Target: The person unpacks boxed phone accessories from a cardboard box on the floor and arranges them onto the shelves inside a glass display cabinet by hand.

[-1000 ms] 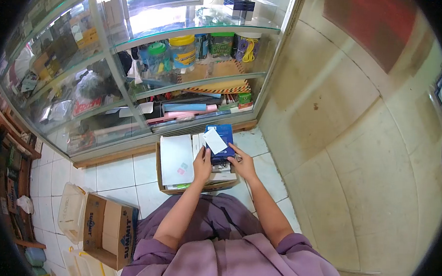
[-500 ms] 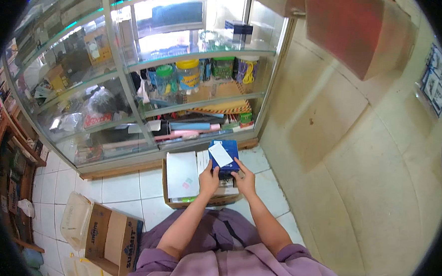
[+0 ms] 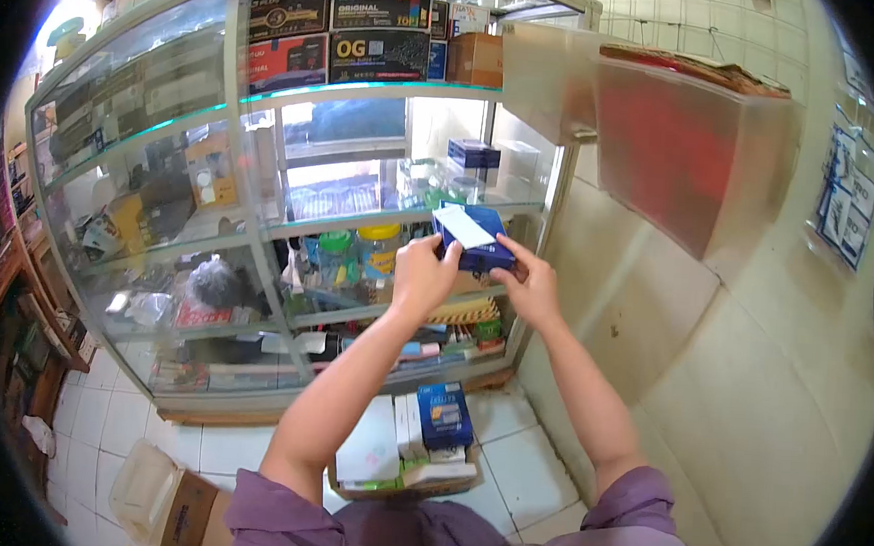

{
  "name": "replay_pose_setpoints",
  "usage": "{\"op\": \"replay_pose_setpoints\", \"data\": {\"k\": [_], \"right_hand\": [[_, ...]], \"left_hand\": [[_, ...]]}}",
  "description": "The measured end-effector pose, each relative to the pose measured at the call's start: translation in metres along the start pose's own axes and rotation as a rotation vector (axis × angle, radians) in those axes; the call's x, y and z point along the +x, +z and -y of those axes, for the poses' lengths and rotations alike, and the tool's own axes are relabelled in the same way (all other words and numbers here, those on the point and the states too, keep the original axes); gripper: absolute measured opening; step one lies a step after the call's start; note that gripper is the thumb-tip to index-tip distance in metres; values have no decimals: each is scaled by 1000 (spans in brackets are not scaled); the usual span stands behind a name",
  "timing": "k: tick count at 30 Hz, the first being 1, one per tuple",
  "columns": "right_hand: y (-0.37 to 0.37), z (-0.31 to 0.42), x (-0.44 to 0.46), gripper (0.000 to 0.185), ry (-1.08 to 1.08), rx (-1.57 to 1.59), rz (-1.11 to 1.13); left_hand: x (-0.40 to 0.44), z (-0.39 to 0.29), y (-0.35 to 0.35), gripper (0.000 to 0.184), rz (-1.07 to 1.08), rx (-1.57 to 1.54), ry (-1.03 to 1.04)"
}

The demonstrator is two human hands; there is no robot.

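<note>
I view L fingers (image 3: 453,252) + R fingers (image 3: 518,252) gripping blue box (image 3: 484,260), white card (image 3: 465,227) atop; carton (image 3: 411,491) w/ boxes below.

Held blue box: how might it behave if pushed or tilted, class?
The blue box looks stiff, its edges straight between left hand and right hand. Flat-faced, it would probably slide rather than roll. The white card on top may slip if the box tilts.

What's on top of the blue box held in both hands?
A white slip lies slantwise on the blue box, which the left hand and right hand grip from either side. The surface beneath the slip is covered, and anything inside the box is hidden.
</note>
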State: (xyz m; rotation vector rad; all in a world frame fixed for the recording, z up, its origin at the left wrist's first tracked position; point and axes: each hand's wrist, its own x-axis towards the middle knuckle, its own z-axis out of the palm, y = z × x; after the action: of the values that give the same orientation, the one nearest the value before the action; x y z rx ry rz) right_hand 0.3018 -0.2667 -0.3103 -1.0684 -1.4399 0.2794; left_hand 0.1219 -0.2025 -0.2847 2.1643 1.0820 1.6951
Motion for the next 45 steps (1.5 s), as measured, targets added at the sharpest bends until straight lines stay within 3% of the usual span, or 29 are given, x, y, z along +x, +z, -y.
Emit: {"op": "replay_pose_setpoints", "data": {"k": [3, 7, 9, 11, 13, 14, 15, 17, 18, 21, 23, 27, 29, 31, 34, 38, 41, 45], "right_hand": [[-8, -19, 73, 54, -6, 42, 19], [-9, -54, 160, 54, -33, 26, -31], [-9, -79, 201, 55, 23, -206, -89], [-6, -115, 241, 56, -19, -135, -100], [-4, -141, 270, 55, -215, -111, -118], [-6, -153, 282, 54, -236, -214, -134], [-7, -152, 290, 54, -228, -219, -136], [-4, -140, 304, 55, 55, -388, -87], [-6, -167, 316, 54, -82, -294, -94], [-7, -209, 340, 50, -213, -385, -127], [-13, -204, 348, 48, -231, -484, -107], [-17, -199, 369, 49, -22, -728, -15], [-16, -203, 372, 49, 1, -779, -29], [-11, -202, 362, 40, -184, -843, -218], [-10, -201, 355, 32, -262, -796, -315], [-20, -202, 351, 28, -263, -579, -60], [-20, -214, 353, 29, -315, -565, -15], [-22, -223, 360, 32, -309, -634, -27]], "left_hand": [[73, -11, 8, 39, 220, 31, -165], [152, 19, 61, 40, 168, -11, -174], [187, 35, 88, 39, 196, -50, -267], [219, 58, 121, 37, 126, -119, -218], [246, 73, 146, 35, 185, -44, -268], [257, 81, 159, 37, 177, -76, -300], [265, 86, 169, 37, 186, -80, -303], [278, 93, 186, 37, 168, -61, -386], [283, 98, 197, 37, 138, 11, -409], [292, 110, 214, 38, 107, -52, -414], [299, 120, 226, 40, 151, -47, -403], [307, 129, 238, 42, 158, 33, -340], [315, 140, 241, 43, 218, 44, -207], [313, 140, 231, 41, 245, -32, -259], [307, 146, 228, 33, 97, -78, -162], [315, 156, 233, 29, 162, -65, -99], [317, 156, 228, 31, 279, -104, -13], [320, 159, 248, 33, 227, -63, 121]]}}
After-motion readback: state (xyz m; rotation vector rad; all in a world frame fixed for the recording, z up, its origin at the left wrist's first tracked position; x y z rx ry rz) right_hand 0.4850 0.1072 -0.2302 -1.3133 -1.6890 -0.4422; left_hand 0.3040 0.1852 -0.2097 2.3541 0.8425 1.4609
